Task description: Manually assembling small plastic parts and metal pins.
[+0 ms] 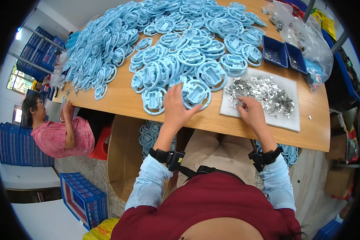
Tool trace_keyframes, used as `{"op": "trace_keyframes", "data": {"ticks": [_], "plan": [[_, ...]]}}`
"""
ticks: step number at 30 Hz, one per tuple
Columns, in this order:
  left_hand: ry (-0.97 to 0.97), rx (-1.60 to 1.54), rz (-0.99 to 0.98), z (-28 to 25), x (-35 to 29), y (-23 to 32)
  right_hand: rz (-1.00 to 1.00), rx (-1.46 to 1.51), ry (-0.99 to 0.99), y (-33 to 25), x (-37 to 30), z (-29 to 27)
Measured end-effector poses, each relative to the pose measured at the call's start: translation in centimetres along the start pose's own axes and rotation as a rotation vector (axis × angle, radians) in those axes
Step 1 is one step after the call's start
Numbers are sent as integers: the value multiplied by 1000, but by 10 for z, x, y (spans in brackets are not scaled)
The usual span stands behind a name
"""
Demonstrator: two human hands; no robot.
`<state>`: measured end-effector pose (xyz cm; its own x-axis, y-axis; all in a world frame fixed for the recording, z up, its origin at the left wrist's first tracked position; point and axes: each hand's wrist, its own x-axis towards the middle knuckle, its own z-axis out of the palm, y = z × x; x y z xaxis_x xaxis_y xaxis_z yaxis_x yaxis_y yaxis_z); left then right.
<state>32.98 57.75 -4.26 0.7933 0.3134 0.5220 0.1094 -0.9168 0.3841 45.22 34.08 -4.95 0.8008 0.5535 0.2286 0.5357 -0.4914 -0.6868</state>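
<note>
My left hand [177, 108] reaches over the near edge of a pile of light blue plastic ring-shaped parts [197, 93], fingers and thumb spread. Its fingertips are by one part with a rectangular recess in its middle; whether they touch it I cannot tell. Another ring part [153, 100] lies just left of that hand. At the near left corner of a white foam pad [264, 121], my right hand [253, 113] pinches a small metal piece between thumb and forefinger. Many small shiny metal pieces [264, 91] lie scattered on the pad beyond it.
Two dark blue bins [274, 52] with small metal pieces stand behind the pad, beside clear plastic bags [312, 44]. A large heap of blue parts [104, 44] covers the table's far left. Below the edge is a cardboard box [124, 160]. A co-worker [64, 130] sits at left.
</note>
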Motion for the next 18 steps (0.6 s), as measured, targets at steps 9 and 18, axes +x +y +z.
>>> {"op": "trace_keyframes", "data": {"ticks": [9,18], "plan": [[-130,19,96,11,2,-12,-35,38,20,6,-3,0],[134,322,-201,-5,-45,-53,-105,-95,75,15,-36,-24]]}}
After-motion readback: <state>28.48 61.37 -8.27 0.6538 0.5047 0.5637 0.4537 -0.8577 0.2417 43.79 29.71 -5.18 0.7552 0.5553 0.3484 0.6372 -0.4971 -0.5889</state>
